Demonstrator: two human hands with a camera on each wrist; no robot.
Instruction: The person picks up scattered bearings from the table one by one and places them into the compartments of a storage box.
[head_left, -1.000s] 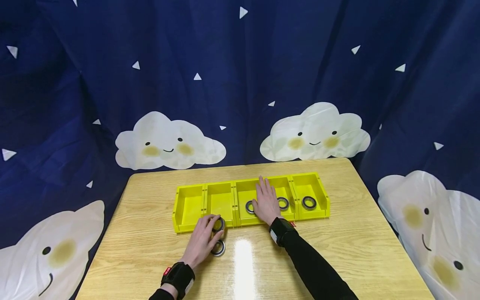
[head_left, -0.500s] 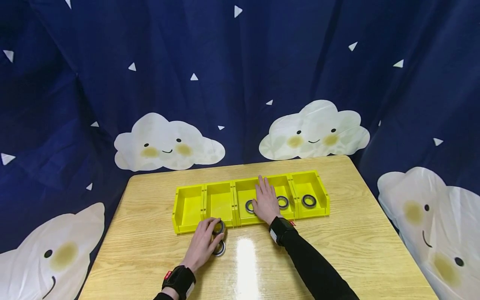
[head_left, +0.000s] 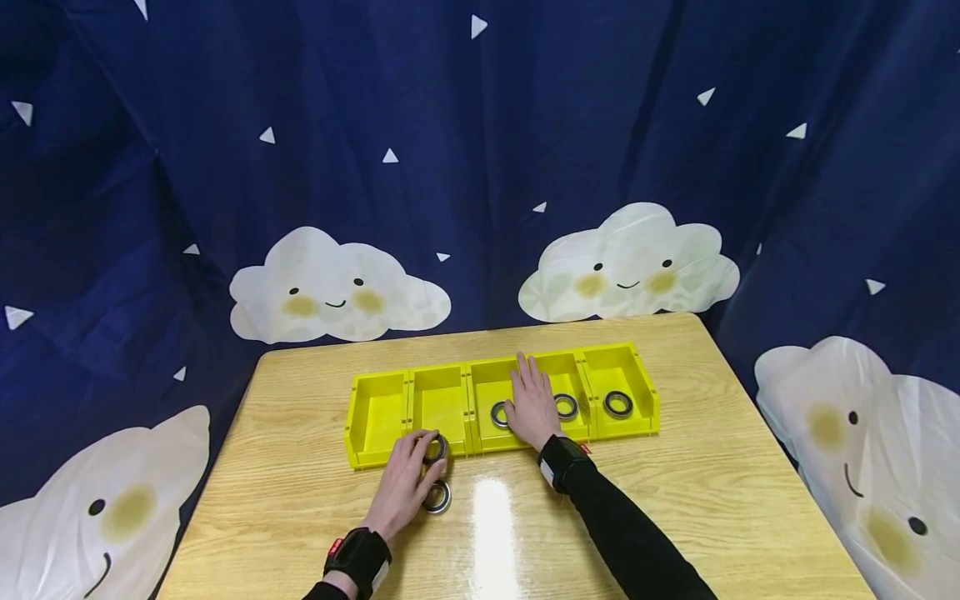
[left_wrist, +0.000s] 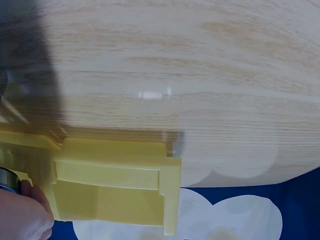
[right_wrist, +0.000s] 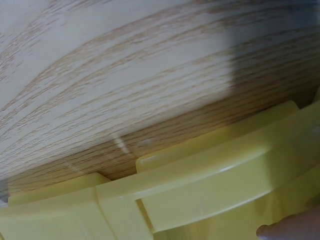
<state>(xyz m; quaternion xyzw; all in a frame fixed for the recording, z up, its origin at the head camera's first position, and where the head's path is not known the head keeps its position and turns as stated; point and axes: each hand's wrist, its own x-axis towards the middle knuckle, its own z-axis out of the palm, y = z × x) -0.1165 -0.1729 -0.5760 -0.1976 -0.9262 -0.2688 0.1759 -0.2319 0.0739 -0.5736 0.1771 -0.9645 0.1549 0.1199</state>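
Observation:
My left hand (head_left: 401,487) grips a ring-shaped bearing (head_left: 444,450), with a dark band and metal rims, at the front edge of the second yellow bin from the left (head_left: 438,392). In the left wrist view the same bearing (left_wrist: 9,179) shows partly beside the fingers. Just below it, a second bearing (head_left: 446,497) lies on the table near the thumb. My right hand (head_left: 534,408) reaches over the middle of the bin row with straight fingers, its palm side hidden. Bearings lie in the bins on either side of it, one to the left (head_left: 498,414) and one to the right (head_left: 567,407).
The rightmost bin (head_left: 615,367) holds another bearing (head_left: 618,405). At the other end stands the leftmost bin (head_left: 378,408). The joined bins stand in a row on a wooden table (head_left: 300,433). Behind the table hangs a blue curtain (head_left: 480,167) with clouds.
My left hand and its bearing dip slightly toward the bearing on the table, then rise back to the bin's front edge. The right hand stays in place.

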